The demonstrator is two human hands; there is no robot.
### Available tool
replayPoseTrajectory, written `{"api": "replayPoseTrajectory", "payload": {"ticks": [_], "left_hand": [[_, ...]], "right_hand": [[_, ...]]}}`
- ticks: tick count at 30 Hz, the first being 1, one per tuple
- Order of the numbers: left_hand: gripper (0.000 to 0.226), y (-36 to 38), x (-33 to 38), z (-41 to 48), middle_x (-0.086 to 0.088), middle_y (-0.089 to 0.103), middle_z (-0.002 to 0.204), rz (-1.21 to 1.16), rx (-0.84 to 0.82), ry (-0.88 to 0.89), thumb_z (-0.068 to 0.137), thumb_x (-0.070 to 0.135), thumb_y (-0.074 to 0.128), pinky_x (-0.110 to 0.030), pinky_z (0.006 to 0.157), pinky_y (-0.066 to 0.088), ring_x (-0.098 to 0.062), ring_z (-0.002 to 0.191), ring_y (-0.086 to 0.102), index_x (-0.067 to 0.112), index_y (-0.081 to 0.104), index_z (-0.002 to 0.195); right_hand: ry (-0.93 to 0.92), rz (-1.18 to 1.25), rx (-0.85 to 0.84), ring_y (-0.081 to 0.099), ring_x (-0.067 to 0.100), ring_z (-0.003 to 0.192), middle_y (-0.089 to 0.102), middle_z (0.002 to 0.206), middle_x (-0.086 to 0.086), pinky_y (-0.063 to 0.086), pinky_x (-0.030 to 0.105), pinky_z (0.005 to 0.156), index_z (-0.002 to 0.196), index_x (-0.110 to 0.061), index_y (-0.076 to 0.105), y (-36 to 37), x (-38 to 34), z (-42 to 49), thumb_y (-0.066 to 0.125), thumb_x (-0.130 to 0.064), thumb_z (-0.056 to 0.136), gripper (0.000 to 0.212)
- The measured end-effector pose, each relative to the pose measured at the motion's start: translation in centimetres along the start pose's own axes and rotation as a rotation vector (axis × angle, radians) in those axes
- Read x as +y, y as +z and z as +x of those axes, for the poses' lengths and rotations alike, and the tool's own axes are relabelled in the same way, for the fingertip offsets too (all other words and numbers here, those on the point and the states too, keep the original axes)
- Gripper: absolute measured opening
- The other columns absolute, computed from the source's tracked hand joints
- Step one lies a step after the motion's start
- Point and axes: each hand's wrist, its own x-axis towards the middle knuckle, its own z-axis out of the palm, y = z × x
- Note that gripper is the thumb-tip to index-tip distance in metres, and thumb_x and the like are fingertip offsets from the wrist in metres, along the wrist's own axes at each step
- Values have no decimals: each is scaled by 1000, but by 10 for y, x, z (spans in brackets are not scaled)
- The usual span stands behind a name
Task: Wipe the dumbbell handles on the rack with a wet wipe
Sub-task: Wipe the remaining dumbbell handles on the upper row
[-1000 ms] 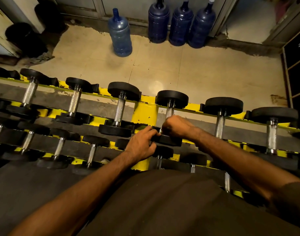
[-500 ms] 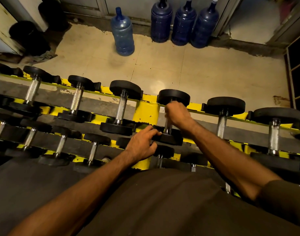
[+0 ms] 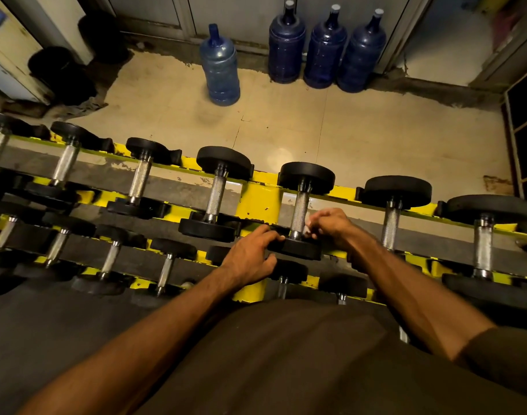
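Observation:
A yellow rack [image 3: 257, 199] holds rows of black-headed dumbbells with knurled steel handles. The dumbbell in front of me shows its bare handle [image 3: 299, 209]. My left hand [image 3: 250, 259] grips the edge of that dumbbell's near head [image 3: 298, 250]. Just right of the handle's near end is my right hand [image 3: 331, 227], its fingers curled. A small pale bit of wet wipe [image 3: 308, 228] shows at its fingertips, touching the handle's lower end. Most of the wipe is hidden in the hand.
Neighbouring dumbbells sit close on the left [image 3: 216, 196] and right [image 3: 391, 223]. A lower row of smaller dumbbells [image 3: 166, 268] lies nearer me. Beyond the rack are tiled floor, several blue water jugs [image 3: 326, 46] and a dark cabinet [image 3: 525, 115].
My right hand slid up the handle to its far end, then came back down to the near end and shifted slightly right, uncovering the handle. My left hand stayed on the near head.

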Motion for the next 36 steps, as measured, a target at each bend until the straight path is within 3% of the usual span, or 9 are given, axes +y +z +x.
{"api": "replayPoseTrajectory", "payload": {"ticks": [2,7,12,16,18,23,29,33,36], "left_hand": [[43,-1,-1,1,6,50,127,-2,-10,-8,90,21,64,-38,90,58,-14,108,57,21,59,132],[41,0,-2,1,7,51,125,-7,-12,5,90,22,65,-38,91,58,-12,108,56,22,59,131],[41,0,-3,1,7,51,123,-9,-1,4,90,21,65,-38,90,58,-11,107,56,21,60,130],[39,1,-1,2,7,51,125,-20,7,4,90,21,65,-37,90,58,-12,109,56,21,60,129],[39,2,-2,2,8,51,124,-18,14,5,89,22,65,-38,89,58,-11,107,56,22,60,128],[40,3,-3,2,6,50,124,-31,-6,4,90,21,64,-37,89,58,-12,108,55,19,60,129],[45,5,-2,-1,6,49,124,-17,-1,-3,90,21,64,-33,90,57,-11,106,55,20,57,135],[48,4,-1,-2,6,49,125,-1,6,7,90,21,63,-30,89,54,-9,104,53,20,56,138],[49,4,0,-2,5,49,127,4,0,3,90,21,63,-29,91,53,-11,108,53,20,56,139]], "right_hand": [[74,-96,-71,71,28,92,70,103,17,61,36,78,90,-2,72,-7,1,3,67,-1,85,7],[-114,225,139,69,24,89,67,106,15,60,29,70,101,-6,71,3,-12,12,65,0,90,13],[10,-144,-116,70,23,85,70,105,17,61,34,75,94,1,73,-12,-9,6,65,2,87,11],[-331,-40,253,70,18,87,71,103,9,60,32,75,102,-7,73,5,-18,6,74,-9,85,18],[-565,-282,313,66,14,90,69,99,1,58,30,79,101,-12,75,16,-19,2,77,-16,83,18],[-839,-1263,-62,57,14,97,55,109,-1,49,26,78,108,-18,71,18,-23,-15,70,-28,89,21],[-858,-1548,289,56,26,105,52,121,12,53,36,83,114,-4,68,34,-50,-14,74,-19,86,32],[-807,-1724,-105,59,24,102,61,115,10,52,34,81,113,-8,66,61,-51,-19,67,-22,92,25],[-793,-1701,-93,59,25,104,60,115,11,51,37,83,114,-7,65,61,-60,-18,67,-18,92,25]]}}
